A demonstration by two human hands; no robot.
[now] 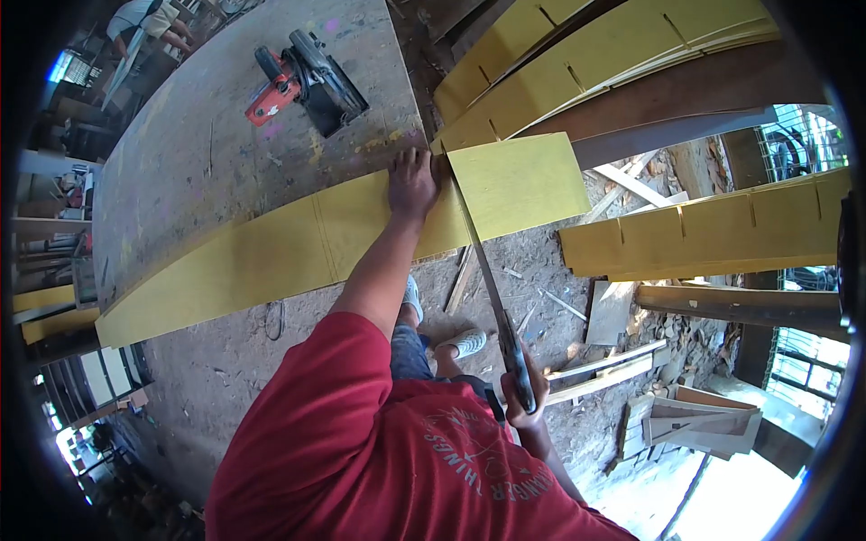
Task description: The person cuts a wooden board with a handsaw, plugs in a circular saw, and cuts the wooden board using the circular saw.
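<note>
A long yellow board lies along the near edge of the worn table, its right end sticking out past the table's corner. My left hand presses down on the board near that corner, just left of the cut line; its fingers look bent over the board's far edge. My right hand is wrapped round the dark handle of a handsaw. The saw's blade runs up to the board and sits in a cut across it, between my left hand and the overhanging end piece.
A red and black circular saw rests on the table. Notched yellow boards are stacked at the upper right, with another notched stack at the right. Wood scraps litter the floor. A person bends over at the upper left.
</note>
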